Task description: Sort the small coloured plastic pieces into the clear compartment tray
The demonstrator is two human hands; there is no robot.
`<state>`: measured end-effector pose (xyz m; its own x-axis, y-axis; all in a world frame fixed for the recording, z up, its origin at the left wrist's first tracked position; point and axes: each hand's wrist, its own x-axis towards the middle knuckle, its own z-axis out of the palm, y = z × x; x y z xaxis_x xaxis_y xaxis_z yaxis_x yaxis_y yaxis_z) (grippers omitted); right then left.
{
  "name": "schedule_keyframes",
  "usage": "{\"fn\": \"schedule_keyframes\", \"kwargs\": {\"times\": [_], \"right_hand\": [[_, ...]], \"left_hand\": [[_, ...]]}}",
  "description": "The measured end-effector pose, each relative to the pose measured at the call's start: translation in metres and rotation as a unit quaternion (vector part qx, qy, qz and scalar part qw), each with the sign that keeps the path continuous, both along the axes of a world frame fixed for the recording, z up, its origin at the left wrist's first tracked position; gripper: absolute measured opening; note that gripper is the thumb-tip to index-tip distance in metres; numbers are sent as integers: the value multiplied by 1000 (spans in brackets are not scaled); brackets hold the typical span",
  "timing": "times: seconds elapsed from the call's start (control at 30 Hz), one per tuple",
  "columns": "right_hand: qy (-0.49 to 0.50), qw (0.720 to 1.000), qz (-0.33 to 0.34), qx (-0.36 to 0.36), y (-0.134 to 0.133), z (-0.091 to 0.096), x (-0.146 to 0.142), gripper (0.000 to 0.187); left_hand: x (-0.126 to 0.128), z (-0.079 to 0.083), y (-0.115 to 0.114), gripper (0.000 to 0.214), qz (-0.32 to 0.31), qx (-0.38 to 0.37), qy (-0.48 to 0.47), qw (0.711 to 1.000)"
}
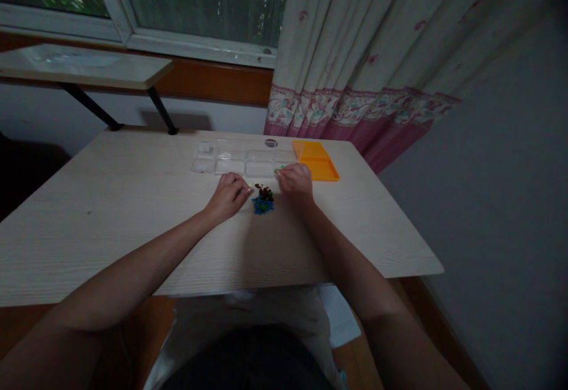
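A small heap of blue, green and dark red pieces (263, 202) lies on the table between my hands; the kind of piece is too small to tell. My left hand (229, 196) rests just left of the heap, fingers pinched, and what they hold, if anything, cannot be made out. Behind the heap stands a clear compartment box (260, 169). Over its front right compartment is my right hand (296, 181), thumb and finger drawn together. Bits of green show by those fingertips, but whether they are held or lie in the compartment is unclear.
An orange case (322, 170) lies open right of the clear box. A dark round object (270, 142) is at the box's back edge. The pale wooden table (133, 218) carries a raised shelf (133, 73) at the far left. Curtains (337, 52) hang behind it.
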<state>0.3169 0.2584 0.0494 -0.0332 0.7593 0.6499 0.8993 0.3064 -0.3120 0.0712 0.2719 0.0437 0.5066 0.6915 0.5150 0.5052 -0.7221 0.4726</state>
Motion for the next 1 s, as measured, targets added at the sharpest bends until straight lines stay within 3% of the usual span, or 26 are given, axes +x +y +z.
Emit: {"fn": "schedule_keyframes", "kwargs": {"times": [0.13,0.23,1.0], "right_hand": [[-52,992,118,-15,-11,4,-29,28],[-93,982,161,-38,-17,6,-40,32],[-102,976,191,-6,-21,6,-43,24]], "left_hand": [[-1,0,2,24,7,-12,-29,999],[-1,2,1,25,6,-17,-32,999],[-2,0,1,32,-24,5,-24,999]]}}
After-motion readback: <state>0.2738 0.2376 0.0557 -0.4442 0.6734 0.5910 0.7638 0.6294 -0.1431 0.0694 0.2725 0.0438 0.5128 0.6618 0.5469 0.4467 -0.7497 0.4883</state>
